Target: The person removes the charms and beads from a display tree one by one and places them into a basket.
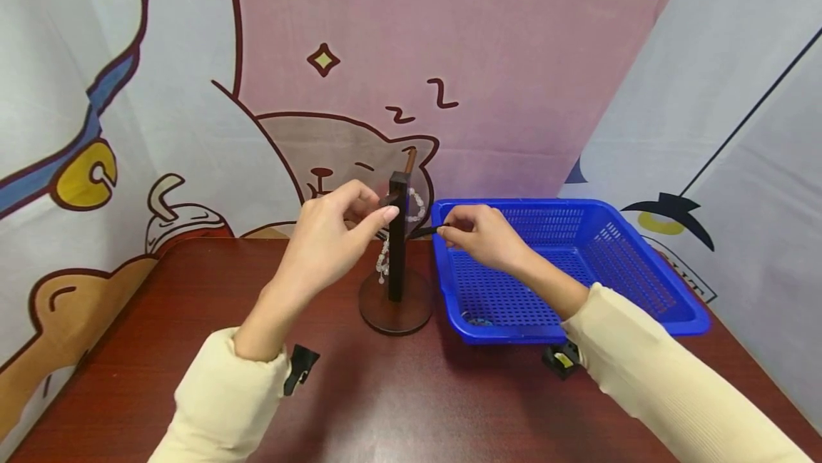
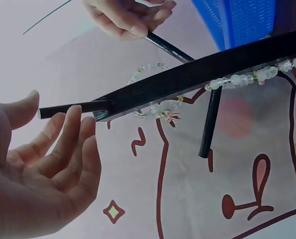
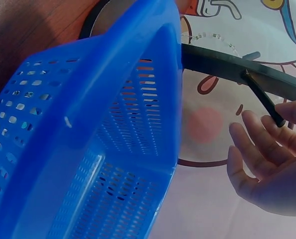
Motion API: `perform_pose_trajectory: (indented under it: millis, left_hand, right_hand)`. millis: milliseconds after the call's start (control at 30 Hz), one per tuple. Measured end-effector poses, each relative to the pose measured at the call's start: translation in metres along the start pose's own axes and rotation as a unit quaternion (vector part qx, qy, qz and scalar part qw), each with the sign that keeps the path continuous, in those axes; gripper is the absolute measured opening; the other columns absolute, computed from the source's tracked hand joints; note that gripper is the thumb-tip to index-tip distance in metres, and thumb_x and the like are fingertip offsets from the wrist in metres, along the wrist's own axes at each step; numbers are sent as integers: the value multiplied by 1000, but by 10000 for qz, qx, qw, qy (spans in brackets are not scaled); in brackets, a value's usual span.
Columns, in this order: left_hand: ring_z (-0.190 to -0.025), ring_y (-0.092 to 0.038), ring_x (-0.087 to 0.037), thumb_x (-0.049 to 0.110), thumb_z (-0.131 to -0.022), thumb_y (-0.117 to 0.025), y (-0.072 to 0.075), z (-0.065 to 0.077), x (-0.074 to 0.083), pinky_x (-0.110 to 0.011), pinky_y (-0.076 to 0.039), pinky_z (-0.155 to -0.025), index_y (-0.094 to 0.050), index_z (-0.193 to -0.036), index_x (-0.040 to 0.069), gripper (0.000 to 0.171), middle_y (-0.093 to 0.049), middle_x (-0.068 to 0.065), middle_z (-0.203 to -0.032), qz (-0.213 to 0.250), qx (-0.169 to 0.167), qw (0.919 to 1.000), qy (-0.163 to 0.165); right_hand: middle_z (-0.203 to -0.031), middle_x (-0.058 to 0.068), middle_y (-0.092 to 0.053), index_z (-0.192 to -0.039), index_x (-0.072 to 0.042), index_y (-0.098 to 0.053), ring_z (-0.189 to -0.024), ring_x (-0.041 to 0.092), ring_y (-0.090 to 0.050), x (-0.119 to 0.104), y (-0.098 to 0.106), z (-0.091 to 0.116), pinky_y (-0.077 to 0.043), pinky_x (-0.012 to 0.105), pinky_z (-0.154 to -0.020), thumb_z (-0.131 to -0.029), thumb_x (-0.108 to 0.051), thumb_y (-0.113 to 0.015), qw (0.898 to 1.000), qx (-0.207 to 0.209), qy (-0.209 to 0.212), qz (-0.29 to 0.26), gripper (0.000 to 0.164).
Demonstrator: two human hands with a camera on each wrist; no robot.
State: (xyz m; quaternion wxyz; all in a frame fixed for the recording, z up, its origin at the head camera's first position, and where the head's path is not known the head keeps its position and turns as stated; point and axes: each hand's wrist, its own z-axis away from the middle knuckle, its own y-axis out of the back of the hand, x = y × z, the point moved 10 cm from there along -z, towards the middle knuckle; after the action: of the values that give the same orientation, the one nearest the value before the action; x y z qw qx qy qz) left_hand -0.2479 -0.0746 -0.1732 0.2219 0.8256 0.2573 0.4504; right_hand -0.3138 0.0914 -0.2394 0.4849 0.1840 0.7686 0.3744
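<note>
A dark wooden rack [image 1: 397, 256] stands upright on a round base [image 1: 394, 320], with thin pegs sticking out from its post. At its upper part, my left hand [image 1: 327, 238] has thumb and fingers around a short dark peg [image 2: 71, 109]. My right hand [image 1: 481, 235] pinches the end of another peg [image 3: 265, 99] on the rack's right side. A beaded bracelet [image 1: 382, 263] of clear and pale beads hangs left of the post. Another pale beaded bracelet [image 1: 419, 206] hangs behind the post near the top, partly hidden by it.
A blue plastic basket [image 1: 578, 338] with perforated walls stands close to the rack's right, under my right forearm. Something small and beaded [image 1: 475, 319] lies in its near left corner. A cartoon-printed cloth [image 1: 514, 56] hangs behind the reddish-brown table [image 1: 359, 406].
</note>
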Motion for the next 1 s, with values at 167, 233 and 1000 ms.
perform_pose_trajectory:
  millis: [167,233,1000]
  left_hand:
    - [-69,-60,-15,24,-84,-66,5,-1,5,-33,-42,-62,-62,-81,9,16,-64,1,-69,-177,304,9993,-128]
    - [-69,-60,-15,22,-84,-66,7,-1,6,-34,-43,-63,-62,-79,9,15,-64,1,-69,-228,343,9990,-199]
    - [-68,-60,-19,15,-92,-55,20,-21,-22,-32,-40,-60,-63,-91,7,11,-67,-9,-76,-519,-547,9971,79]
  right_hand:
    - [-65,3,-61,-75,-5,-64,-64,14,-58,-4,-1,3,-42,28,-58,-86,-12,-61,10000,-30,80,39,14]
    - [-64,2,-61,-74,-6,-64,-63,12,-56,-5,-1,5,-41,28,-58,-86,-12,-61,9999,-38,86,50,13]
    - [-66,-5,-58,-76,-14,-59,-61,9,-50,-43,-24,30,-40,27,-54,-85,-20,-64,9967,-559,584,-86,12]
